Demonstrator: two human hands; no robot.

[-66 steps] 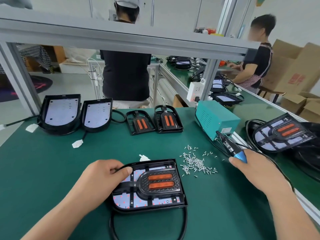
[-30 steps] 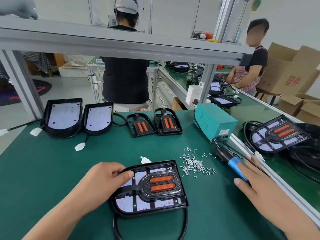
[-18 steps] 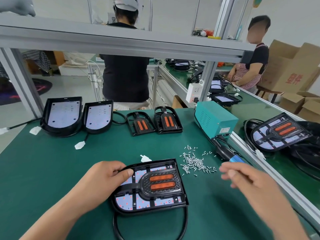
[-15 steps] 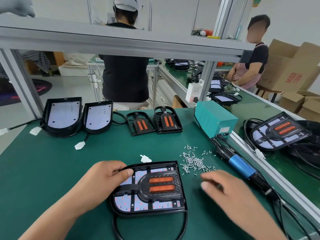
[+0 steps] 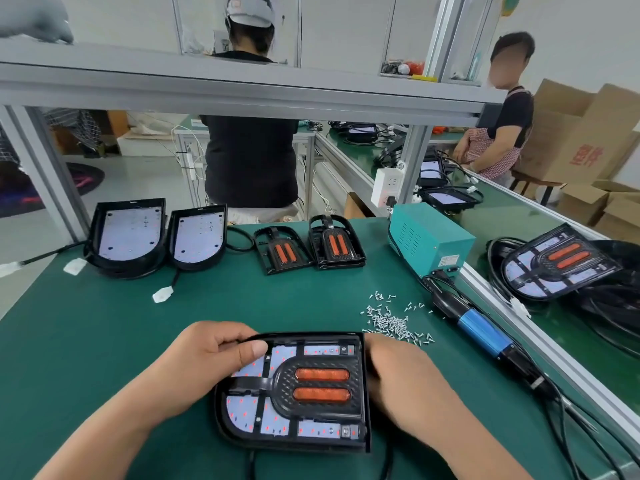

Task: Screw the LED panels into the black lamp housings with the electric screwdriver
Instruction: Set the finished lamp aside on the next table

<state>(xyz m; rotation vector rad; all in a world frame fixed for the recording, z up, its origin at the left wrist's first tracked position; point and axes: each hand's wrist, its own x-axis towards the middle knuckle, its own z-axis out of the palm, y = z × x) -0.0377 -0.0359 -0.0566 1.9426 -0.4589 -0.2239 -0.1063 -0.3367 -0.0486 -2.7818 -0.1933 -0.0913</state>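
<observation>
One view: head cam, wide-angle, facing forward and down.
Looks from above the near edge of the green table, close over the lamp, left hand and right hand at bottom centre; shelf rail crosses the top, straight lines bowing toward the edges.

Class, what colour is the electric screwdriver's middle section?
Blue; the electric screwdriver shows best in head view.
</observation>
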